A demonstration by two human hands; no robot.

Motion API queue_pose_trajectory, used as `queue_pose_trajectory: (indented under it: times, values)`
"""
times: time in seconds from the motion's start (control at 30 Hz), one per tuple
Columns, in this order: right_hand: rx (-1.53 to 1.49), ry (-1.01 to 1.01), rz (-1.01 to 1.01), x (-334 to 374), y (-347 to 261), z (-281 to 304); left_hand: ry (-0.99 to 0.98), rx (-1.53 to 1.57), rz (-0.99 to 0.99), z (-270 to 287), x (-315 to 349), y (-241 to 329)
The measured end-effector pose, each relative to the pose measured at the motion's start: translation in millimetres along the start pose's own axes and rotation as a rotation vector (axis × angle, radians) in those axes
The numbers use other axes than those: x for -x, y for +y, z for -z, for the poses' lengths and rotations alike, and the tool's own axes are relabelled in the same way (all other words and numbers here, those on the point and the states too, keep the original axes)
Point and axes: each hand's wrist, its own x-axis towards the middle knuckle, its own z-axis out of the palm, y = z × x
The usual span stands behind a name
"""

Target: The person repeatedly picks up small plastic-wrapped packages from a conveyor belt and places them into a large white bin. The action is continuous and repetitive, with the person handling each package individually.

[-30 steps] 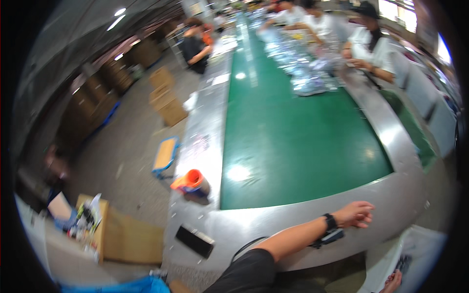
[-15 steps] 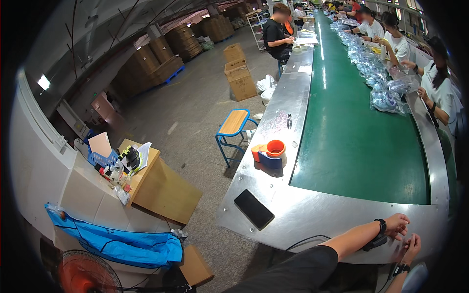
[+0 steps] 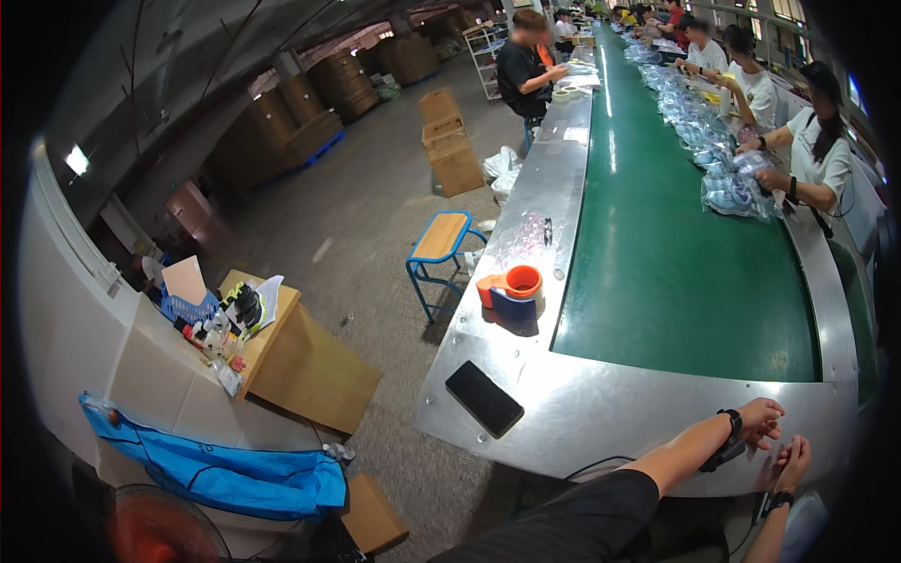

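My left hand (image 3: pixel 761 422) is above the near right corner of the metal conveyor frame (image 3: pixel 610 413), its fingers loosely bent and apart with nothing in them. A black watch sits on that wrist, with a dark device beside it. Just right of it and nearer to me, my right hand (image 3: pixel 793 463) is raised, fingers loosely curled, holding nothing that I can see. It wears a dark wristband. The hands are close but apart. Left along the metal frame lie a black phone (image 3: pixel 484 399) and an orange and blue tape dispenser (image 3: pixel 511 296).
A green conveyor belt (image 3: pixel 685 300) runs away from me, with clear-bagged goods (image 3: pixel 737 192) along its right side. Several people work on the right; one sits at the left. A blue-framed stool (image 3: pixel 441 236), cartons (image 3: pixel 452 155) and a cluttered wooden desk (image 3: pixel 314 361) stand left.
The view has shifted slightly, so most things sit a little further left. My hands keep nearly the same pose. The nearest worker on the right has reached toward the bagged goods.
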Motion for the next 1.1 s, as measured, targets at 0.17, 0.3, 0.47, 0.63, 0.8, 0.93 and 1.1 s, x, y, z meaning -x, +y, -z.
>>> queue_pose_trajectory:
  times: [0.17,0.3,0.47,0.63,0.8,0.93,1.1]
  values:
    - [0.026,-0.043,-0.007,-3,-4,2,0.01,0.013,-0.014,-3,1,1]
    - [0.011,-0.011,-0.036,1,-7,1,0.014,0.0,0.009,-2,0,1]
    - [-0.01,-0.046,-0.066,4,-11,2,0.031,-0.059,-0.014,0,-3,-2]
    - [0.005,-0.038,-0.049,1,-14,-1,0.025,-0.083,-0.009,4,-7,-4]
    - [0.005,0.001,-0.061,10,-20,-8,0.014,-0.057,0.068,3,-1,2]
    - [-0.119,0.001,-0.062,25,-38,-18,0.055,-0.116,0.232,-10,25,26]
    - [0.019,0.066,-0.055,44,-64,-32,0.199,-0.454,0.383,-5,62,119]
